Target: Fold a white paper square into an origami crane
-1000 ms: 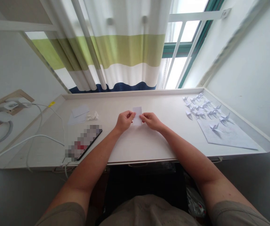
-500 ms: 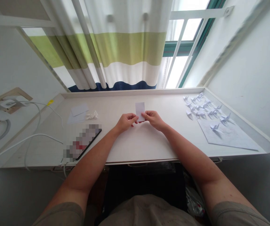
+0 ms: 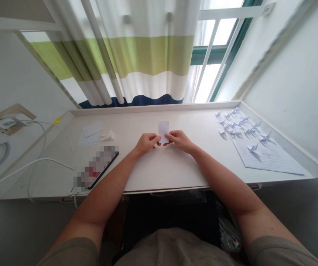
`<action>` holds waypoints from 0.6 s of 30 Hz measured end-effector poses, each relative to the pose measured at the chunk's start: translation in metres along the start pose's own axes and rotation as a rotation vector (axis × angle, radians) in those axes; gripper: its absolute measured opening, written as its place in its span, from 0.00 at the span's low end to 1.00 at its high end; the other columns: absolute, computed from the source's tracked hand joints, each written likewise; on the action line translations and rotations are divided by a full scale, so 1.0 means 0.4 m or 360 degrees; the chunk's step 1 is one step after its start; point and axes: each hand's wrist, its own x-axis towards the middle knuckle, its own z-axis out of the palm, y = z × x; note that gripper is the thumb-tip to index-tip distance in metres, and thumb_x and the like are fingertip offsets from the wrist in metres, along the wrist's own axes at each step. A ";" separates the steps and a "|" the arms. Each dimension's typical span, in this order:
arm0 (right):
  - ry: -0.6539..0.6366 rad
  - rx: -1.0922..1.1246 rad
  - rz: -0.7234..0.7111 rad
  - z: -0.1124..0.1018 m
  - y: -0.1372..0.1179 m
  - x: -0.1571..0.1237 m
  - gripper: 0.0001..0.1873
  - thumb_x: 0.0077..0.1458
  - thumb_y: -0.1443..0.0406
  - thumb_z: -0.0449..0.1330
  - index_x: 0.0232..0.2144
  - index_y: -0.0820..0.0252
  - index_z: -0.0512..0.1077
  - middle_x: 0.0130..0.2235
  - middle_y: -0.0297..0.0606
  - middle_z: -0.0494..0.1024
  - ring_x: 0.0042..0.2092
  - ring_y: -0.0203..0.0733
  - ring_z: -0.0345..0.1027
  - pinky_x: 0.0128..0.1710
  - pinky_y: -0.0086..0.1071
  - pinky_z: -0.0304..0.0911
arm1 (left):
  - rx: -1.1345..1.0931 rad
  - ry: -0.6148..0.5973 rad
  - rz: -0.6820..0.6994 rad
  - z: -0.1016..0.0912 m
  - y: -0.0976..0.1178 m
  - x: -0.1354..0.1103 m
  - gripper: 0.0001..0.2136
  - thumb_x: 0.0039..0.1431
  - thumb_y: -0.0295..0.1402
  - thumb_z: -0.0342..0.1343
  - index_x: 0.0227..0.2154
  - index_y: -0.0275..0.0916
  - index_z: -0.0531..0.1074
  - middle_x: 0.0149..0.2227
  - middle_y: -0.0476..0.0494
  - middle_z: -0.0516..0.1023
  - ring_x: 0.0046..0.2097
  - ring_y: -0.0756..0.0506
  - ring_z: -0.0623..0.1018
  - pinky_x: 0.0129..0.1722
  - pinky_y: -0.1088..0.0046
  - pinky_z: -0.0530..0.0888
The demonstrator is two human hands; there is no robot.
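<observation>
A small white paper rectangle [image 3: 163,128] stands upright above the middle of the white table [image 3: 159,170]. My left hand [image 3: 147,142] pinches its lower left corner. My right hand [image 3: 179,140] pinches its lower right corner. Both hands rest close together just above the tabletop. The lower edge of the paper is hidden behind my fingertips.
Several folded paper cranes [image 3: 239,125] lie at the far right, some on a lined sheet [image 3: 269,159]. Spare paper pieces [image 3: 91,133] and a crumpled scrap [image 3: 107,136] lie at the left. A flat dark device [image 3: 96,169] sits near the front left. White cables [image 3: 34,166] trail off the left edge.
The paper, held flat between my hands a second ago, now stands upright above my fingertips. My hands have slid down to its bottom edge and drawn closer together.
</observation>
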 end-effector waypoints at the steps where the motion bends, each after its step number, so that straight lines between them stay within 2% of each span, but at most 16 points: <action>1: -0.0001 -0.0006 0.0000 0.001 0.000 0.000 0.34 0.51 0.37 0.71 0.31 0.64 0.81 0.33 0.41 0.83 0.35 0.42 0.80 0.43 0.40 0.78 | -0.0006 -0.0006 0.0001 0.000 -0.001 0.000 0.17 0.58 0.48 0.64 0.29 0.37 0.80 0.28 0.41 0.83 0.33 0.45 0.82 0.26 0.74 0.76; 8: -0.0049 0.0005 0.0005 0.008 -0.002 -0.001 0.33 0.50 0.37 0.72 0.32 0.64 0.80 0.34 0.41 0.84 0.35 0.42 0.80 0.40 0.38 0.78 | -0.0156 0.0090 0.0089 0.006 -0.009 0.011 0.21 0.57 0.54 0.65 0.32 0.37 0.79 0.27 0.45 0.79 0.29 0.47 0.78 0.24 0.74 0.77; 14: -0.0024 -0.0011 0.0001 0.005 0.003 0.000 0.33 0.50 0.37 0.71 0.29 0.63 0.78 0.28 0.36 0.80 0.33 0.43 0.81 0.38 0.36 0.75 | -0.0168 0.0175 0.0127 0.013 -0.013 0.015 0.20 0.58 0.52 0.66 0.30 0.37 0.79 0.26 0.46 0.77 0.28 0.49 0.76 0.23 0.74 0.77; 18: -0.0098 -0.0021 0.0077 0.003 0.005 0.000 0.34 0.49 0.36 0.71 0.30 0.63 0.78 0.29 0.41 0.83 0.35 0.45 0.83 0.39 0.37 0.75 | -0.0151 0.0214 0.0137 0.010 -0.014 0.016 0.21 0.57 0.53 0.66 0.29 0.37 0.79 0.25 0.46 0.77 0.27 0.49 0.76 0.22 0.74 0.77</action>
